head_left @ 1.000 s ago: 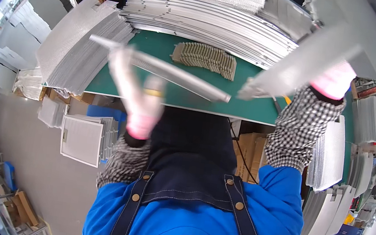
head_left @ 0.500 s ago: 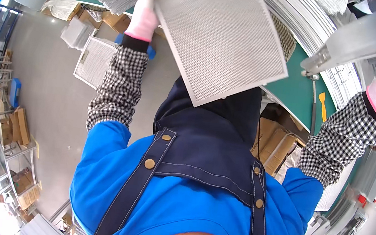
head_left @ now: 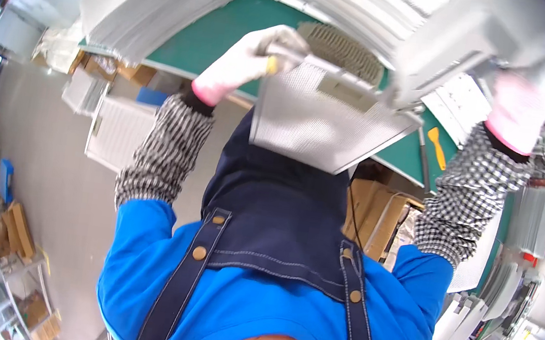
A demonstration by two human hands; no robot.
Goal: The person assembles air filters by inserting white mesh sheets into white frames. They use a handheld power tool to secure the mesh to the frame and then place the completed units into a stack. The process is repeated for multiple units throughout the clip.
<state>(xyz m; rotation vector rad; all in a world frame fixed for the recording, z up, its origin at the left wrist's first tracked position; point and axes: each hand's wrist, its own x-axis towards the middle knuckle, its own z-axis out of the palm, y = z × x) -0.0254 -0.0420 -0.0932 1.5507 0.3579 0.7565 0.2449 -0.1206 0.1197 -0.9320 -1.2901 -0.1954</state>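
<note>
A: Where is the mesh panel [head_left: 323,125] sitting?
B: It's hanging at twelve o'clock, in front of the body. The left hand [head_left: 245,62] is gripping its upper-left corner with curled fingers, probably for steadiness.
A: And the right hand [head_left: 518,109]?
B: At two, it's gripping a grey tool [head_left: 486,36]; blur is hiding how tightly. The tool's nose is pointing panelward.
A: Beyond?
B: Ridged strips [head_left: 343,50] are lying at twelve, perhaps staying handy.

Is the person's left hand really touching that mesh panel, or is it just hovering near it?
Touching. The head view shows the left hand gripping the mesh panel at its upper left corner, with no gap visible there.
</note>
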